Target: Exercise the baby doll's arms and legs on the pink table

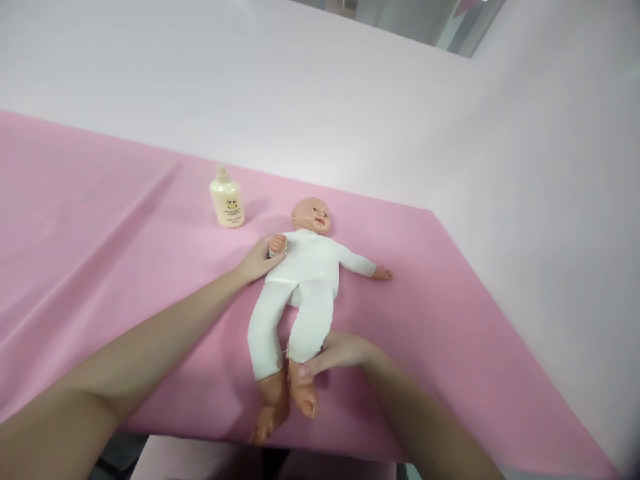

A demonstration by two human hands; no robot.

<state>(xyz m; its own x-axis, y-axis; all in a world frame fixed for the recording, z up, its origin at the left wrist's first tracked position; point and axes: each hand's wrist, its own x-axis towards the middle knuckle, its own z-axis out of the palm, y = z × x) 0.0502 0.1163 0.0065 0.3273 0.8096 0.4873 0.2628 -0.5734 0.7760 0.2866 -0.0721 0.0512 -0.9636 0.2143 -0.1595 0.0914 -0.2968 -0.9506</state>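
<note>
A baby doll [313,257] in white cloth clothing lies on its back on the pink cloth, head away from me and bare feet toward me. My left hand [257,260] is closed around the doll's arm on the left side, near the small doll hand [278,244]; most of its fingers are hidden behind that arm. Lower down, my right hand [337,352] grips the doll's leg on the right, thumb over the ankle and the other fingers out of sight beneath. The doll's other arm [357,260] stretches out to the right on the cloth.
A cream-coloured pump bottle [227,202] stands upright left of the doll's head. The pink cloth [125,220] covers the table and has long creases at the left. A white wall [300,120] rises behind it, with a window-like opening [405,23] at the top.
</note>
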